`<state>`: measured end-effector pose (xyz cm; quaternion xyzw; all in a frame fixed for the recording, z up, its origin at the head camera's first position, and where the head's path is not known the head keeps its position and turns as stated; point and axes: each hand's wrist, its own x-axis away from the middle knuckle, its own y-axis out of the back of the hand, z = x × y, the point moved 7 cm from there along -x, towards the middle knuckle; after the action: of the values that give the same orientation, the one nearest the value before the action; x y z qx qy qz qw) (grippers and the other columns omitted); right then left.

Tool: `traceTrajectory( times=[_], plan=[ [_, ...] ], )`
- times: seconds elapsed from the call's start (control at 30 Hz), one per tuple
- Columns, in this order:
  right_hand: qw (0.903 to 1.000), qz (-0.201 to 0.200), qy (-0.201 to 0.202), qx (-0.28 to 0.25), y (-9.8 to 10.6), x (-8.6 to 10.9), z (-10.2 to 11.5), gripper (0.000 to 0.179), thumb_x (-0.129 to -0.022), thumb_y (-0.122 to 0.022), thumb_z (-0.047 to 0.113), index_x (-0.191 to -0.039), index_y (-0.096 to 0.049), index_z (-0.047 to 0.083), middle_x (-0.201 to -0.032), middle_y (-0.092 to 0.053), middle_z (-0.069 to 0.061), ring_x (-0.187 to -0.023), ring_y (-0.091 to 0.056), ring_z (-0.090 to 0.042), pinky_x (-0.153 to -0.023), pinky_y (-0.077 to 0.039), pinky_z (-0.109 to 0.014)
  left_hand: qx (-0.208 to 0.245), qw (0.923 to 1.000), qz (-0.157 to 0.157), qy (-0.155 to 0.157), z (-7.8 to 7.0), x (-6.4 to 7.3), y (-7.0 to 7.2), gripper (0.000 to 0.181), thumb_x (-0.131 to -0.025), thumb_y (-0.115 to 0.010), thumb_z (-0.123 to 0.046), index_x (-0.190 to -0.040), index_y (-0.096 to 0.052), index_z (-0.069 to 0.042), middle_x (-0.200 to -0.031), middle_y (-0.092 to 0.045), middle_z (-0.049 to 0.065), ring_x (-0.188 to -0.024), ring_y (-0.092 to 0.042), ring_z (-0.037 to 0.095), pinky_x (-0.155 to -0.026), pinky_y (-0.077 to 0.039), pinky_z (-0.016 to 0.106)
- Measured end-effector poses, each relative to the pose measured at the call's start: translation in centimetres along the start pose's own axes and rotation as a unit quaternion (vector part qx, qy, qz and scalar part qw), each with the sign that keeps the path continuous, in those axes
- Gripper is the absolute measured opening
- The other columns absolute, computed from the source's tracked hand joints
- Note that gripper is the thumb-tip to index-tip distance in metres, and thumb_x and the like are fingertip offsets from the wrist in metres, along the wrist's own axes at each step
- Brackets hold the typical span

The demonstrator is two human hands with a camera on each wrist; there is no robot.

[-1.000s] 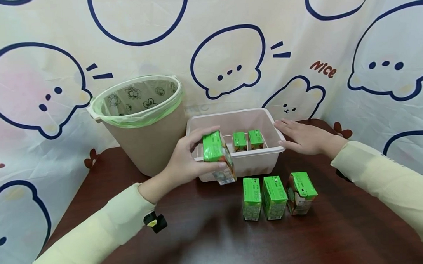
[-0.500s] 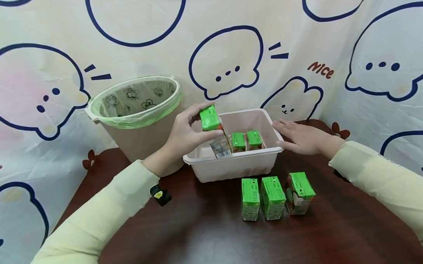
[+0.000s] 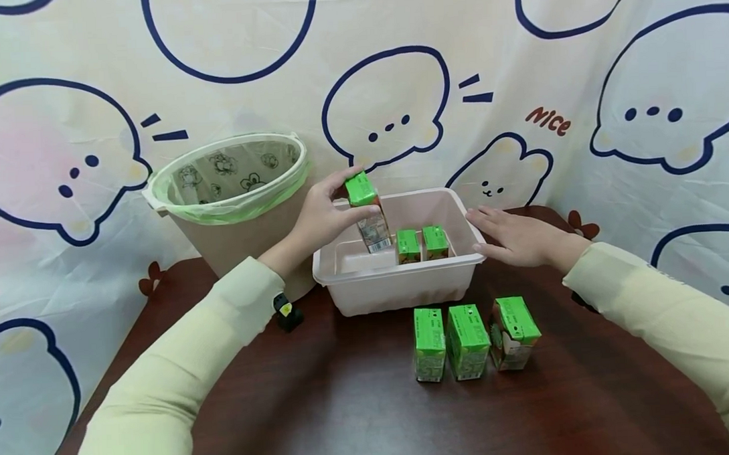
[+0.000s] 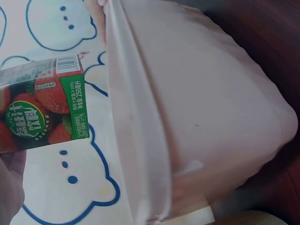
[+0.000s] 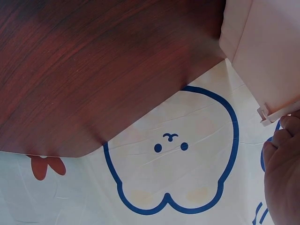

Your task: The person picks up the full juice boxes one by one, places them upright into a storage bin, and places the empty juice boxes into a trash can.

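Observation:
My left hand (image 3: 319,219) grips a lychee juice carton (image 3: 373,224) by its upper part, thumb on the near side. The carton is tilted over the left part of a pale pink plastic basin (image 3: 397,288). Its printed side, with red fruit and "250", shows on the juice carton (image 4: 44,103) in the left wrist view. Two green-topped cartons (image 3: 408,245) stand inside the basin, right of the held one. With fingers extended, my right hand (image 3: 521,237) rests against the basin's right rim. In the right wrist view, part of the right hand (image 5: 286,173) shows beside the basin wall.
Three more green-topped cartons (image 3: 467,341) stand on the dark wooden table (image 3: 322,403) in front of the basin. A beige trash bin (image 3: 244,242) with a green liner is at the basin's left. A patterned cloth (image 3: 225,31) hangs behind.
My left hand has lifted the carton from before the basin's front rim, up and away from me, to over its inside. The right hand has stayed at the rim.

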<state>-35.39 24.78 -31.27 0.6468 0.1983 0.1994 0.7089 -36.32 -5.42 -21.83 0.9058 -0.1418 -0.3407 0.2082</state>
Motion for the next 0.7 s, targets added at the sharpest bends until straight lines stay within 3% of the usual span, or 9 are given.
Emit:
traceTrajectory(
  times=[0.53,0.7],
  plan=[
    [1.0000,0.000,0.000,-0.002,-0.1,-0.1,0.0,0.076,-0.099,-0.040,0.055,-0.156,-0.018,0.009,-0.159,-0.018,-0.017,-0.144,-0.019,-0.036,-0.108,-0.027,-0.059,-0.019,0.9968,0.058,0.051,5.0,0.1,-2.4,0.063,-0.082,-0.080,-0.017,-0.137,-0.053,-0.004,-0.108,-0.062,0.009,-0.091,-0.059,0.022,-0.078,-0.052,0.036],
    [1.0000,0.000,0.000,0.001,-0.1,-0.1,-0.1,0.076,-0.099,-0.040,0.055,-0.156,-0.018,0.008,-0.159,-0.017,-0.016,-0.144,-0.019,-0.036,-0.109,-0.027,-0.058,-0.058,0.9936,0.078,0.058,5.9,0.1,-2.9,0.064,-0.080,-0.081,-0.022,-0.135,-0.055,-0.002,-0.113,-0.064,0.009,-0.092,-0.059,0.018,-0.082,-0.052,0.038]
  ],
)
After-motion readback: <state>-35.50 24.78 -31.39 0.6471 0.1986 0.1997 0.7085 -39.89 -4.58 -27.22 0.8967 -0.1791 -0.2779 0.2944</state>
